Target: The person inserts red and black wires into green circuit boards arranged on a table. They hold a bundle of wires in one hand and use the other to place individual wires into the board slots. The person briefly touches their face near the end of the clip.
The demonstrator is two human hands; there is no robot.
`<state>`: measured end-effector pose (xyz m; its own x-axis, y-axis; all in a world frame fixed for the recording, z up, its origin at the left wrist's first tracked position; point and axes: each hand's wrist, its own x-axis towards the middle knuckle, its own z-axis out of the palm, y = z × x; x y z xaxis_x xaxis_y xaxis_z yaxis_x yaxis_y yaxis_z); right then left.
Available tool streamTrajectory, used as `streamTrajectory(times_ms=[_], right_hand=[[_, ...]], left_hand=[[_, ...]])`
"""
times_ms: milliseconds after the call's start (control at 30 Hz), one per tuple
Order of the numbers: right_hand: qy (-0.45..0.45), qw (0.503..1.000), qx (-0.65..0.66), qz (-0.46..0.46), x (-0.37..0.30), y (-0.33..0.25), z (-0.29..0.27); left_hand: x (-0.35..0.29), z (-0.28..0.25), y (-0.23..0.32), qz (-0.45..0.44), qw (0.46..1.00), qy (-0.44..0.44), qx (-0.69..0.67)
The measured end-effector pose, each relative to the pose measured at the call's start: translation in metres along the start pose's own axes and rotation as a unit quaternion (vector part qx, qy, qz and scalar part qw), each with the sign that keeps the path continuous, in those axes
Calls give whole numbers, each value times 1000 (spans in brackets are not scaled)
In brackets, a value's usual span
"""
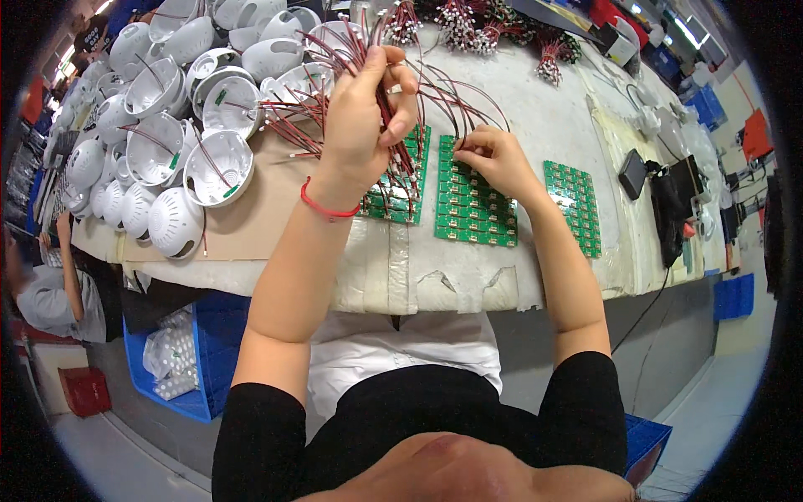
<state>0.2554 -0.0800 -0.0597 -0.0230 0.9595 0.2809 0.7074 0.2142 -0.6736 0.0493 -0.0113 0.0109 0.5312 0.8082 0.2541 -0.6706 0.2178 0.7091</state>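
A bundle of thin red and black wires with small white connectors [293,117] is gripped in my left hand [370,113], raised over the table. Under it lies a green circuit board panel [393,209], partly covered by hanging wires. My right hand [495,159] pinches at the upper edge of a second green circuit board panel [475,209]; dark wires run to its fingertips from the bundle side. The exact wire end between those fingers is hidden. A third green panel [573,205] lies to the right of my right forearm.
Many white dome-shaped plastic housings [217,167] are piled at the left, some with wires inside. More wire bundles [460,25] lie at the far edge. A black box-shaped device [633,173] sits at right. A blue bin [171,360] stands below, and another person [63,293] is at left.
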Motion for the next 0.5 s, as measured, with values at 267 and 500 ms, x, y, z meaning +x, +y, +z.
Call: streamTrajectory(times_ms=[267,500], right_hand=[[-12,1000,-18,13,1,-5,1],[-20,993,-75,-86,3,-3,4]], left_hand=[[1,-5,-3,2,1000,23,2],[2,-7,-7,-4,1000,2,-5]])
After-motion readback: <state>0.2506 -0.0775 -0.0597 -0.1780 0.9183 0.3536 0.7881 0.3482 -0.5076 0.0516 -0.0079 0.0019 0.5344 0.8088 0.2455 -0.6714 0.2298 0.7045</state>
